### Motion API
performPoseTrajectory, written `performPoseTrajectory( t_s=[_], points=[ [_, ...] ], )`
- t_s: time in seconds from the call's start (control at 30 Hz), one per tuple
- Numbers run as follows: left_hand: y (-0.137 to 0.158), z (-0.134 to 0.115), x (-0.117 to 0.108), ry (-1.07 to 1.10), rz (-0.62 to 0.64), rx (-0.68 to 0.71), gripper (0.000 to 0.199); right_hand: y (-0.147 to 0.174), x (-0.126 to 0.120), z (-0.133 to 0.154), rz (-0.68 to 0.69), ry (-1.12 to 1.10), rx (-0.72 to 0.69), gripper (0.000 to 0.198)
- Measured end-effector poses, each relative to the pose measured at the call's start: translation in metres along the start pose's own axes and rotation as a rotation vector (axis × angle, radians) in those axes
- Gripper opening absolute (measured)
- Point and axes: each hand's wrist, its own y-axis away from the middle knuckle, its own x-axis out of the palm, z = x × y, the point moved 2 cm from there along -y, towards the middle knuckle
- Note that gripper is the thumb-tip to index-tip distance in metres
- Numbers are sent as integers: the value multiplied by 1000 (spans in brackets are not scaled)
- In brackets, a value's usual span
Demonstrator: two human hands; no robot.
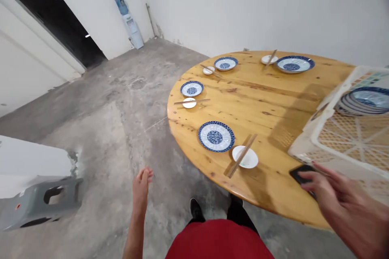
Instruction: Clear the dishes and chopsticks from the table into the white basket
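Observation:
My right hand (349, 198) reaches over the table's near right edge, thumb and forefinger stretched out and apart. Under its fingertips lies a black phone (299, 172), partly covered; whether they touch cannot be told. Low over the floor, left of the table, my left hand (142, 180) has loosely curled fingers with nothing visible in them. Closest to me on the wooden table (264, 113) are a blue-and-white plate (215, 136) and a small white bowl (249, 158) with chopsticks (243, 154) laid across it. Beside the phone stands a white plastic basket (322, 137) holding several stacked blue-rimmed plates (349, 103).
Around the table's far edge sit more blue-rimmed plates (192, 88), with small white dishes (189, 103) and chopsticks. A grey plastic stool (39, 202) stands on the concrete floor at left. Against the far wall is a water dispenser (133, 30), near a dark doorway (57, 20).

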Motion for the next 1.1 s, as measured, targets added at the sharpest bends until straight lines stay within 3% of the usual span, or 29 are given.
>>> performPoseTrajectory(
  t_s=[0.1, 0.2, 0.3, 0.4, 0.53, 0.63, 0.8, 1.0, 1.1],
  points=[
    [4, 57, -39, 22, -55, -141, 66, 14, 51, 66, 102, -236, -43, 32],
    [7, 81, -32, 64, -36, -213, 67, 31, 99, 115, 340, -446, -89, 29],
    [2, 70, 0, 87, 99, -198, 66, 53, 140, 137, 539, -518, -40, 33],
    [-20, 40, 31, 42, 281, -103, 60, 73, 179, 141, 695, -526, 24, 36],
    [-76, 0, 52, -87, 378, 29, 57, 80, 239, 152, 727, -520, 18, 37],
    [-130, -18, 53, -156, 375, 73, 63, 61, 285, 177, 701, -533, 9, 39],
    [-214, -27, 29, -205, 306, -57, 74, -6, 337, 240, 773, -582, 58, 41],
    [-288, 2, -21, -121, 109, -286, 63, -82, 385, 309, 772, -605, -29, 41],
    [-341, 22, -39, -135, 23, -341, 55, -116, 418, 339, 773, -565, -90, 41]
  ],
)
